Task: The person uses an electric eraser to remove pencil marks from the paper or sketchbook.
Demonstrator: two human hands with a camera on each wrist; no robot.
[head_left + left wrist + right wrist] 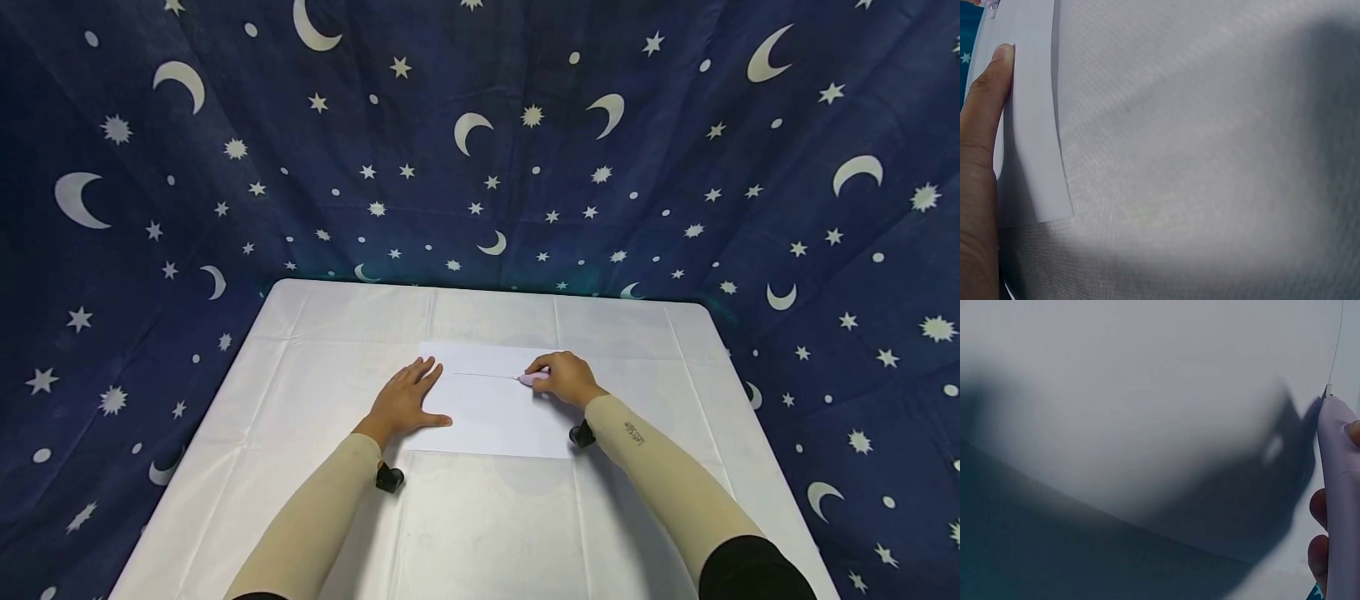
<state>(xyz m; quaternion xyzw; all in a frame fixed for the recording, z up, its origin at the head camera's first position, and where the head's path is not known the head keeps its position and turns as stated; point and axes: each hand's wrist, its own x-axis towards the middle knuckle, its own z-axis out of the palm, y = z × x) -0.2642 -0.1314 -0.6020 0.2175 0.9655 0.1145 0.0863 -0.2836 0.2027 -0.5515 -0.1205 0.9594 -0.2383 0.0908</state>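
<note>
While the left hand (408, 402) lies spread on the left part of a white paper sheet (487, 421), its fingers stretched out and gripping nothing, the right hand (567, 379) grasps a lilac cutter (535, 378), fingers curled around the body. Cutter is over the right half of the sheet, tip pointing left and touching paper. Thin dark line (483, 375) runs from that tip leftward, stopping near the left hand, roughly parallel to the sheet's far edge; cut or drawn, can't tell. Right wrist view: one digit on top of the cutter, two fingertips at its side. Left wrist view: thumb (996, 87) along the paper, near its edge. Sheet sits mid-bench (487, 533), on a creased white cover. Both forearms wear beige sleeves (660, 475), small dark lettering on the right one. Behind: dark blue cloth (420, 108) with pale moons, stars and dots.
</note>
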